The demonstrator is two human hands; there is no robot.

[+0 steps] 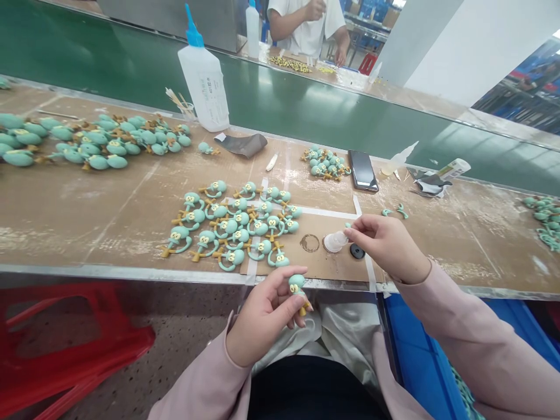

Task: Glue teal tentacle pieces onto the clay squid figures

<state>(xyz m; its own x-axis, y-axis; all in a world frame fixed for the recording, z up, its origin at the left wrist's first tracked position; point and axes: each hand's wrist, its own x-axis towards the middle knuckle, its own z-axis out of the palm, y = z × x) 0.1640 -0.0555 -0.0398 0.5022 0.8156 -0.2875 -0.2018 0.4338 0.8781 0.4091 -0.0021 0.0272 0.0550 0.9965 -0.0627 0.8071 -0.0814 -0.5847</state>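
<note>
My left hand (273, 312) is closed around a small teal figurine (296, 284) with yellow eyes and a brown lower body, above my lap at the table's front edge. Over the table my right hand (389, 245) pinches a tiny teal piece (347, 225), mostly hidden by the fingertips. Right beside those fingertips stands a small translucent cup (335, 241); I cannot tell whether they touch it. A black round cap (357, 251) lies under the right hand, and a brown ring mark (310, 243) is left of the cup. Several similar figurines with arms (227, 226) lie to the left.
A large white bottle (203, 87) with a blue nozzle stands behind. Teal heads (100, 140) are heaped at the left, more pieces (325, 162) near a phone (363, 171). Loose teal arms (401, 211) lie right. A co-worker (306, 23) sits across the green belt (280, 93).
</note>
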